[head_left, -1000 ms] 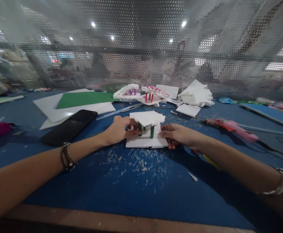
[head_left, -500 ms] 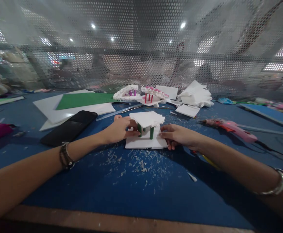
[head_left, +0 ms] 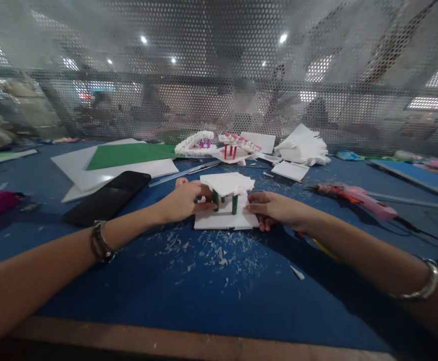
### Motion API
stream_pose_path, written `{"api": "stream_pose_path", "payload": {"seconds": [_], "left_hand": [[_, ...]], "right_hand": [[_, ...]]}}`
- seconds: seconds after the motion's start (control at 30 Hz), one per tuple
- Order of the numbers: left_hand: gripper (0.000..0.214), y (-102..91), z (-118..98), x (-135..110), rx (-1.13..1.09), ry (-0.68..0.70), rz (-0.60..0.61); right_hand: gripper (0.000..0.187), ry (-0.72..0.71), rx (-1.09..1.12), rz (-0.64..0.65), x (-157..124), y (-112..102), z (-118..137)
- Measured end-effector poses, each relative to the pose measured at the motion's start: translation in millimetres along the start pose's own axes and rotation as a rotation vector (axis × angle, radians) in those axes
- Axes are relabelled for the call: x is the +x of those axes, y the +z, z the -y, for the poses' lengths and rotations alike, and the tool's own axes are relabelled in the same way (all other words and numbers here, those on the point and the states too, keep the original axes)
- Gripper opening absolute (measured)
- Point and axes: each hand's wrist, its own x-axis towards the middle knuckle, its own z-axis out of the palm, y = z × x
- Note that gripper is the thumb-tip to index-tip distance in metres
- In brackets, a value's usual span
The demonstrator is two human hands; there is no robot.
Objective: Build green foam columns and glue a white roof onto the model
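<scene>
On the blue table in front of me stands a small white foam model [head_left: 227, 184]. Its ragged-edged roof rests on green posts [head_left: 234, 204], which rise from a flat white foam base [head_left: 219, 220]. From the left, my left hand [head_left: 188, 200] is closed with thumb and fingertips at the left green post. My right hand [head_left: 275, 208] has its fingers bent around the right edge of the base, the thumb side reaching over it. The roof and posts partly hide the far side of the model.
Foam shavings [head_left: 222, 255] litter the tabletop nearest me. A pink hot glue gun [head_left: 369, 200] lies at right, a black phone-like slab [head_left: 108, 198] at left. Behind are a green sheet [head_left: 132, 156], two models with purple posts [head_left: 196, 144] and red posts [head_left: 237, 145], and stacked white foam pieces [head_left: 302, 146].
</scene>
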Motion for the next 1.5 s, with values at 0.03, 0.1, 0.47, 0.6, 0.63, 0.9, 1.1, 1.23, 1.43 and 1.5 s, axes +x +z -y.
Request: {"api": "stream_pose_path", "payload": {"seconds": [0.03, 0.1, 0.47, 0.6, 0.63, 0.9, 1.1, 1.23, 1.43, 1.5], "left_hand": [[0.023, -2.0, 2, -1, 0.026, 0.021, -0.005], [0.021, -8.0, 7, -4, 0.084, 0.108, -0.002], [0.029, -18.0, 19, -15, 0.093, 0.310, 0.166], [0.029, -15.7, 21, -16, 0.180, 0.343, 0.164], [0.029, -15.9, 21, -16, 0.180, 0.345, 0.158], [0.030, -19.7, 16, -16, 0.047, 0.238, 0.142], [0.026, -18.5, 15, -17, 0.048, 0.301, 0.159], [0.024, -18.2, 15, -18, 0.031, 0.325, 0.120], [0.018, -17.8, 13, -16, -0.008, 0.149, 0.066], [0.017, -17.5, 11, -16, -0.045, 0.077, -0.015]], "right_hand": [[0.006, -0.002, 0.001, 0.000, 0, 0, 0], [0.006, -0.003, 0.007, 0.002, 0, 0, -1], [0.007, 0.012, 0.018, 0.010, 0, -1, 0], [0.006, 0.017, 0.019, 0.010, 0, 0, 0], [0.006, 0.020, 0.020, 0.010, 0, 0, 0], [0.008, 0.001, 0.013, 0.011, 0, -1, -1], [0.008, -0.004, 0.012, 0.016, 1, -2, -2], [0.009, 0.000, 0.012, 0.015, 0, -1, -1], [0.007, -0.012, 0.008, 0.015, 0, 0, 0], [0.007, -0.011, 0.005, 0.012, 0, 0, 0]]}}
